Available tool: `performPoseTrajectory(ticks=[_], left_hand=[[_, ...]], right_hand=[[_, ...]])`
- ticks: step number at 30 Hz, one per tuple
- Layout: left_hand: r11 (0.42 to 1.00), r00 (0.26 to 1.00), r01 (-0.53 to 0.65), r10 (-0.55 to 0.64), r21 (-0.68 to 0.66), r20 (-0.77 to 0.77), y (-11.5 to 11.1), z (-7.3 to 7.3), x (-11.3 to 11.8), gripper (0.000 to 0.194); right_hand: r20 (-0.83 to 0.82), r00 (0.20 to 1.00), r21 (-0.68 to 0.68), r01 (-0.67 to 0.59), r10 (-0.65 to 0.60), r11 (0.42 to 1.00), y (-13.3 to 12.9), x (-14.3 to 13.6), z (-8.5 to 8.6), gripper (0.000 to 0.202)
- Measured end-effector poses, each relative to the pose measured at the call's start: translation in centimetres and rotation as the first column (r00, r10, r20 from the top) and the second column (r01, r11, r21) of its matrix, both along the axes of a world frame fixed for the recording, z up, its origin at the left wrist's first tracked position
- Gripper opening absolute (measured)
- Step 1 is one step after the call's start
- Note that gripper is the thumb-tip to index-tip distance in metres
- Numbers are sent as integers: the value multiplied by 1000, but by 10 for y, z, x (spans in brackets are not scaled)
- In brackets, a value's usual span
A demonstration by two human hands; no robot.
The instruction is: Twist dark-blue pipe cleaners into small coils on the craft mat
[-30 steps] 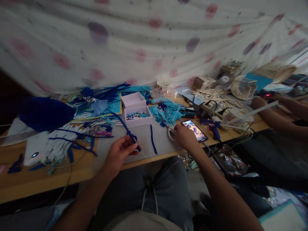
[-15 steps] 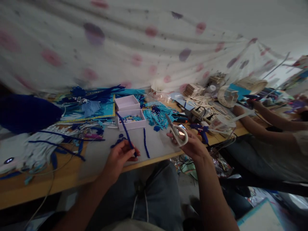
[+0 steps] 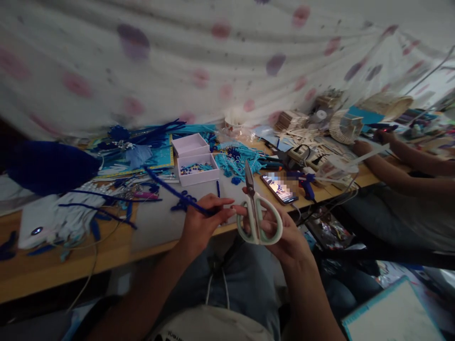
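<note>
A dark blue pipe cleaner (image 3: 170, 188) is pinched in my left hand (image 3: 201, 222), its long end slanting up to the left over the mat. My right hand (image 3: 291, 239) holds scissors (image 3: 250, 182) with pale green and white handles, blades together and pointing up. The left fingertips are right beside the scissors' handle; I cannot tell whether they touch. Behind my left hand lies a short piece of blue pipe cleaner (image 3: 218, 189), partly hidden. Small coiled blue pieces (image 3: 183, 201) rest on the grey mat (image 3: 151, 229).
A white box (image 3: 199, 178) of beads stands behind the mat, near a pile of light blue pieces (image 3: 236, 158). To the right are a lit phone (image 3: 279, 188) and a blue glue gun (image 3: 307, 184). A co-worker's arms (image 3: 387, 177) reach in at far right.
Both hands have moved closer together. The scissors have swung more upright and the left hand's pipe cleaner now leans further left. The view has shifted slightly, and the phone is uncovered.
</note>
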State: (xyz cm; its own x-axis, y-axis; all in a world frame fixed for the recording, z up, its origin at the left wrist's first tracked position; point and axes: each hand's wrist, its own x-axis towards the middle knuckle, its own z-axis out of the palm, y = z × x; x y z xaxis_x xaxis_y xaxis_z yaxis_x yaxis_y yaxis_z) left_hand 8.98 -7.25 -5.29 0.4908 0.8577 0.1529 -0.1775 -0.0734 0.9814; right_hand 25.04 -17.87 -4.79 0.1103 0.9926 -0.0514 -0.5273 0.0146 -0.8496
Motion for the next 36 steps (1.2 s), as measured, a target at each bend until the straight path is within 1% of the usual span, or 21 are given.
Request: performPoseTrajectory(ticks=[3,5,7,9,11,13,15,17,18,21,23,25,28,31,34,36], left_hand=[[994,1000,-15,17,111,-9,-4,-1,-3,11],[975,998,-35,44,218,-38,-6,-2,-7,7],[950,997,-63,75,306,-30,-9,-3,-9,4],[937,996,-85,88,338,9,-12,-7,-10,2],[950,996,-88,75,300,56,-16,-12,-9,7],[979,993,-63,42,195,111,-21,-18,-6,15],[998,986,-34,24,58,164,-28,-22,-2,22],[999,981,1,9,-50,192,-35,-24,2,27],[997,981,16,-1,-73,195,-38,-25,3,28],[998,983,28,-17,-56,182,-45,-27,5,26],[999,983,10,-2,-46,186,-46,-29,5,17],[999,984,8,0,-39,180,-47,-29,4,11],[1000,992,25,-26,12,127,-47,-26,-1,12],[998,998,23,-26,50,61,-48,-23,-5,13],[996,999,43,-41,80,-22,-49,-24,-8,17],[990,997,47,-39,130,-64,-50,-26,-8,19]], right_hand=[[-8,1000,-20,27,-27,999,-8,-7,-2,71],[-14,999,-34,43,-43,998,-13,-11,-4,71],[-39,998,-39,49,-51,998,-18,-18,-5,72],[-81,995,-49,62,-66,997,-23,-26,-4,72],[-114,989,-72,89,-97,993,-28,-35,-3,71],[-117,983,-103,127,-139,987,-34,-43,-2,71],[-96,983,-124,145,-157,982,-42,-50,-1,72],[-77,984,-144,148,-161,978,-52,-55,0,75],[-75,983,-152,154,-167,976,-56,-57,1,77],[-84,970,-156,215,-230,964,-66,-58,4,79],[-76,961,-146,254,-267,956,-68,-58,5,79],[-34,957,-142,281,-288,949,-67,-59,4,79],[61,947,-119,321,-316,940,-65,-60,-2,77],[148,926,-53,357,-346,933,-64,-61,-9,72],[198,911,-12,372,-363,928,-65,-62,-15,67],[203,906,-13,382,-372,924,-64,-62,-17,66]])
